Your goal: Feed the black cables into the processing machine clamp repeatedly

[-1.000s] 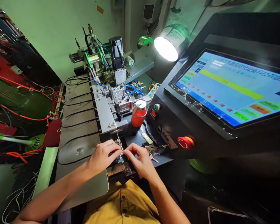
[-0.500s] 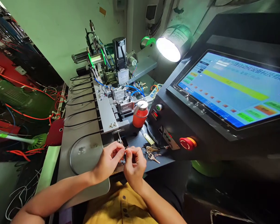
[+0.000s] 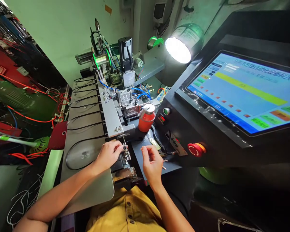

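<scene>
My left hand [image 3: 108, 154] is closed in a pinch beside the small metal clamp fixture [image 3: 127, 152] at the near end of the machine's rail. Whatever its fingertips grip is too small or hidden to name. A black cable [image 3: 73, 141] loops over the metal plate and runs toward this hand, though I cannot see whether the two touch. To the right, my right hand [image 3: 152, 161] hovers over the dark table edge, thumb and fingers pressed together. Any item in that pinch cannot be made out. A second metal piece [image 3: 132, 174] sits on the rail just below the fixture.
Several black cables lie across the long metal plate [image 3: 83, 109]. A red jar [image 3: 146, 120] stands behind my right hand. The control panel's screen [image 3: 244, 93] and red emergency stop button [image 3: 196, 149] are to the right. A lit lamp [image 3: 178, 50] hangs behind.
My hands were together at the fingertips and have parted. The left moved left and slightly up, the right moved right, over the keys. The metal fixture between them has come into sight.
</scene>
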`<state>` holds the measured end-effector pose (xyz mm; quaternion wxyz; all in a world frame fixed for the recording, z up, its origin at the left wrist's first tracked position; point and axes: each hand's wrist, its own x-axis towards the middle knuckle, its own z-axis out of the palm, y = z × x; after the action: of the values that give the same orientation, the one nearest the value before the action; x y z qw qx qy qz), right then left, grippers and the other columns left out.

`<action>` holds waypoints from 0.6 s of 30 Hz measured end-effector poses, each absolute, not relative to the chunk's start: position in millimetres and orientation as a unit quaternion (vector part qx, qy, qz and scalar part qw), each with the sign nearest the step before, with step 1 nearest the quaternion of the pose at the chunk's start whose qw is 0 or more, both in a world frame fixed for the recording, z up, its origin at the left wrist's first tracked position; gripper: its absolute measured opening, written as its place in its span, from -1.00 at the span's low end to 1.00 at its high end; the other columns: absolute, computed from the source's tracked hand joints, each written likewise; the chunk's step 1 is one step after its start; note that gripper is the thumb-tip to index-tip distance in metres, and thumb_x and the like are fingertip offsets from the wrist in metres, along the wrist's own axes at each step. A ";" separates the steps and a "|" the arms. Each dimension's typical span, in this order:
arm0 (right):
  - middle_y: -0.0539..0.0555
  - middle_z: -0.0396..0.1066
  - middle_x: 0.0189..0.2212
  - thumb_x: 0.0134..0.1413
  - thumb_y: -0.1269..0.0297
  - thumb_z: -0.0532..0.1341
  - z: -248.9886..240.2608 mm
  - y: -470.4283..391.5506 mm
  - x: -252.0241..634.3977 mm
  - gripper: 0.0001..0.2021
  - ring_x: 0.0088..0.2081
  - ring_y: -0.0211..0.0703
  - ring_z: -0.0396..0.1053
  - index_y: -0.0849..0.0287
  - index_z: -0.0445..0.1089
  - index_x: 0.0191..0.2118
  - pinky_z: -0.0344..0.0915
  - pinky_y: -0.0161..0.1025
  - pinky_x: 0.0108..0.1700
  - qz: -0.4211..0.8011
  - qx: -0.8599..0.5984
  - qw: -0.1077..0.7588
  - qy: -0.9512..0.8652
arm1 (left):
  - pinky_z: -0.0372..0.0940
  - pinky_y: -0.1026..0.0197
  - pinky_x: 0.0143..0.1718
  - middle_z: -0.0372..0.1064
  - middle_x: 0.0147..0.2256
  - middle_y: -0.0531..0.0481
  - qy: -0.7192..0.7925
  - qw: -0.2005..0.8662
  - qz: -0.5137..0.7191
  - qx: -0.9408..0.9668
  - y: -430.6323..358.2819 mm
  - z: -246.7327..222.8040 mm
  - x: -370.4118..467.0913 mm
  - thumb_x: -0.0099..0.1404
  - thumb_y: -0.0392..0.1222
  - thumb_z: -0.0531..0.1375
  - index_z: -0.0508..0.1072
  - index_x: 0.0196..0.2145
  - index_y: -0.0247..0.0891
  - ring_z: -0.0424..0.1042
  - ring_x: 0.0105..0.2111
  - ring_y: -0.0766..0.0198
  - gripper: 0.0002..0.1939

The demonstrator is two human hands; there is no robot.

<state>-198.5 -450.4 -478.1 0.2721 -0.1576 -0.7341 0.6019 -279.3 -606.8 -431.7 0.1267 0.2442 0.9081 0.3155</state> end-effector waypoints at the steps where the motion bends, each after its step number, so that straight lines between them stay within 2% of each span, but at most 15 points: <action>1: -0.08 0.20 -0.57 0.26 0.21 0.11 -478.2 -450.8 -198.6 -0.75 -0.54 -0.31 0.13 0.17 0.26 -0.45 0.08 -0.34 -0.48 0.600 -0.158 0.271 -0.736 | 0.17 0.27 -0.30 0.41 -0.43 0.02 0.910 0.127 0.311 0.242 -606.1 -431.8 -279.1 0.36 -0.20 0.05 0.44 -0.43 -0.27 0.35 -0.40 0.29 -0.74; 8: -0.08 0.18 -0.59 0.25 0.19 0.10 -481.9 -447.0 -201.3 -0.74 -0.55 -0.31 0.12 0.16 0.24 -0.46 0.06 -0.33 -0.48 0.591 -0.148 0.252 -0.752 | 0.14 0.29 -0.38 0.40 -0.47 0.05 0.923 0.126 0.281 0.232 -602.2 -429.9 -278.7 0.33 -0.22 0.07 0.47 -0.43 -0.28 0.33 -0.47 0.33 -0.76; 14: -0.11 0.10 -0.58 0.28 0.15 0.05 -486.6 -446.8 -223.4 -0.69 -0.51 -0.30 0.08 0.15 0.17 -0.48 0.03 -0.33 -0.45 0.617 -0.031 0.104 -0.779 | 0.13 0.30 -0.40 0.38 -0.51 0.07 0.933 0.109 0.264 0.218 -598.0 -429.4 -278.4 0.31 -0.23 0.09 0.45 -0.46 -0.27 0.32 -0.49 0.35 -0.77; 18: -0.12 0.02 -0.57 0.28 0.16 0.03 -490.8 -453.0 -237.3 -0.69 -0.51 -0.30 0.02 0.13 0.08 -0.48 -0.01 -0.32 -0.44 0.632 0.016 0.075 -0.772 | 0.14 0.31 -0.41 0.36 -0.52 0.08 0.936 0.096 0.252 0.227 -596.1 -429.3 -278.2 0.31 -0.23 0.11 0.44 -0.47 -0.27 0.32 -0.50 0.35 -0.78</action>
<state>-237.3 -453.0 -490.8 0.0746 0.0163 -0.7715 0.6316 -278.2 -596.1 -429.3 0.0960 0.2273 0.9358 0.2518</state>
